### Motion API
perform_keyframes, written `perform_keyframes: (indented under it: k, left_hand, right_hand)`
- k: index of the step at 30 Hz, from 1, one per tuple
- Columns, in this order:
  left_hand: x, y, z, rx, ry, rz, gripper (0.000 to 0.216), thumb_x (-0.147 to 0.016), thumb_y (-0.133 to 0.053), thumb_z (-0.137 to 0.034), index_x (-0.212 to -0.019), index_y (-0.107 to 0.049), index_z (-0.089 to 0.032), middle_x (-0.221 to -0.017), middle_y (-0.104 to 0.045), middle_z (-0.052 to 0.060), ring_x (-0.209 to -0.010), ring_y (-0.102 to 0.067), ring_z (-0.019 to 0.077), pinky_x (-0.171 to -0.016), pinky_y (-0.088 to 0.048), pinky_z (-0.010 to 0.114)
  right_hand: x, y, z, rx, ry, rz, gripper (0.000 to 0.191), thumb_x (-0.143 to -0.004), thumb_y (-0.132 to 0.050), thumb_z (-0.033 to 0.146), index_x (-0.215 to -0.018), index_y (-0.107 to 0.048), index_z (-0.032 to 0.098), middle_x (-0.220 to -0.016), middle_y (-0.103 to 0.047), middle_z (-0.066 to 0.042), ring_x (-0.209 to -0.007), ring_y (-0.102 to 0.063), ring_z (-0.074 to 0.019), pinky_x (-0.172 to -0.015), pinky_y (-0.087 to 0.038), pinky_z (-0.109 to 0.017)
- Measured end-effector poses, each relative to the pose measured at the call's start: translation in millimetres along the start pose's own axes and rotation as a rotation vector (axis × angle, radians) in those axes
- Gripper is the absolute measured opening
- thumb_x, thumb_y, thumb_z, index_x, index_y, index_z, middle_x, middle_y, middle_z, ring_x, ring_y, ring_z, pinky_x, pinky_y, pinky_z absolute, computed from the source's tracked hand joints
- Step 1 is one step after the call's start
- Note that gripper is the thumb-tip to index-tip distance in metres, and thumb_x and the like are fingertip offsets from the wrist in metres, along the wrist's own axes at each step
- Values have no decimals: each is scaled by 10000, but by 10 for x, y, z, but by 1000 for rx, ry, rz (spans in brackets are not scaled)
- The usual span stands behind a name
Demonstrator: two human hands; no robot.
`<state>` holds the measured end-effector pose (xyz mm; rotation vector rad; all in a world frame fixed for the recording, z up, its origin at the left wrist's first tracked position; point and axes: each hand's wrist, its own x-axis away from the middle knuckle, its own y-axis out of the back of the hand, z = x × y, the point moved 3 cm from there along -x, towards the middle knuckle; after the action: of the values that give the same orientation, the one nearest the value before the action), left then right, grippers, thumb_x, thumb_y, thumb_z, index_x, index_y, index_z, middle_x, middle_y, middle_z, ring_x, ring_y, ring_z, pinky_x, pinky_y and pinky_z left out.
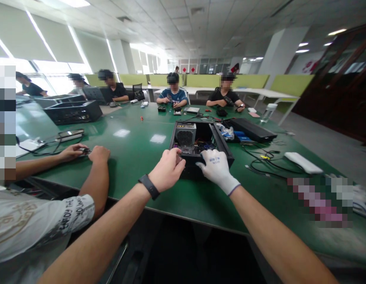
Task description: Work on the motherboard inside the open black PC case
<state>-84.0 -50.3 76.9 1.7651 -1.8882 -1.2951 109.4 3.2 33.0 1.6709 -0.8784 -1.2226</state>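
Observation:
An open black computer case (pixel 221 142) lies on the green table (pixel 135 154) in front of me, its boards and metal power supply (pixel 185 135) showing inside. My left hand (pixel 167 170), bare with a black wristband, is curled closed against the case's near left corner; what it pinches is hidden. My right hand (pixel 216 167) wears a white glove and rests on the near edge of the case, fingers bent over the rim.
A neighbour's arms (pixel 88 157) rest on the table at my left. A black side panel (pixel 252 130), cables (pixel 259 161) and a white device (pixel 303 162) lie to the right. Another black case (pixel 73 111) stands far left. Several people work at the far side.

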Motion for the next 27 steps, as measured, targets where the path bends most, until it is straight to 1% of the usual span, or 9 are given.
perform_keyframes:
  k: [3,5,7,8,11,14,19,23,27]
  left_hand:
    - [-155,-19,-162,-185,-48,64,394,-900,-563,-323,-1245,-579,-133,-1000,-609,112,-1082,-557,252,-966,-468,386]
    - [-265,-97,-241,-307,-47,157,416,-870,-613,-334,-1244,-616,-153,-1022,-643,115,-1063,-595,250,-954,-480,367]
    - [-365,-220,-313,-396,-76,279,408,-839,-654,-317,-1216,-649,-162,-1004,-690,96,-1027,-634,233,-931,-491,329]
    - [-408,-291,-345,-441,-90,347,379,-810,-684,-299,-1162,-679,-160,-989,-712,87,-993,-652,226,-906,-500,310]
    - [-501,-491,-412,-587,-50,495,323,-762,-737,-319,-1045,-731,-164,-1015,-741,88,-957,-682,229,-858,-525,299]
    - [-526,-675,-457,-717,12,645,390,-678,-813,-338,-1015,-753,-151,-1074,-742,114,-982,-690,245,-847,-541,287]
    - [-497,-959,-438,-836,28,818,490,-573,-877,-283,-1025,-769,-127,-1080,-747,136,-975,-702,265,-862,-558,286]
    - [-492,-1129,-305,-883,33,885,551,-511,-900,-271,-1032,-775,-144,-1058,-758,132,-978,-706,282,-882,-562,315]
    - [-509,-1200,-160,-888,60,916,608,-504,-897,-328,-1071,-767,-155,-1083,-751,141,-997,-705,281,-882,-560,303]
  right_hand:
    - [480,176,52,-19,14,-19,360,-901,-556,492,-1089,-597,188,-1009,-634,-112,-929,-522,-254,-761,-273,-367]
    - [774,300,84,-32,23,-27,341,-895,-571,480,-1079,-599,194,-979,-630,-99,-902,-509,-254,-740,-245,-364]
    - [1040,416,112,-47,34,-27,318,-886,-591,474,-1046,-605,199,-946,-624,-86,-880,-499,-252,-728,-228,-363]
    - [1162,466,124,-55,40,-23,304,-881,-601,470,-1026,-607,203,-930,-621,-79,-870,-494,-250,-725,-224,-362]
    - [1482,578,159,-90,54,-19,264,-868,-630,445,-979,-610,207,-888,-611,-64,-833,-478,-237,-716,-215,-357]
    - [1738,639,192,-139,61,-40,257,-844,-665,422,-981,-616,211,-864,-605,-54,-811,-462,-233,-703,-203,-354]
    - [1989,717,241,-193,60,-72,246,-798,-714,385,-953,-630,213,-825,-593,-43,-780,-443,-225,-689,-193,-353]
    - [2039,782,260,-208,65,-100,232,-785,-723,361,-938,-636,210,-803,-587,-42,-756,-430,-219,-681,-190,-354]
    - [2040,788,259,-207,73,-103,226,-778,-723,352,-930,-634,211,-801,-584,-45,-754,-427,-222,-677,-190,-357]
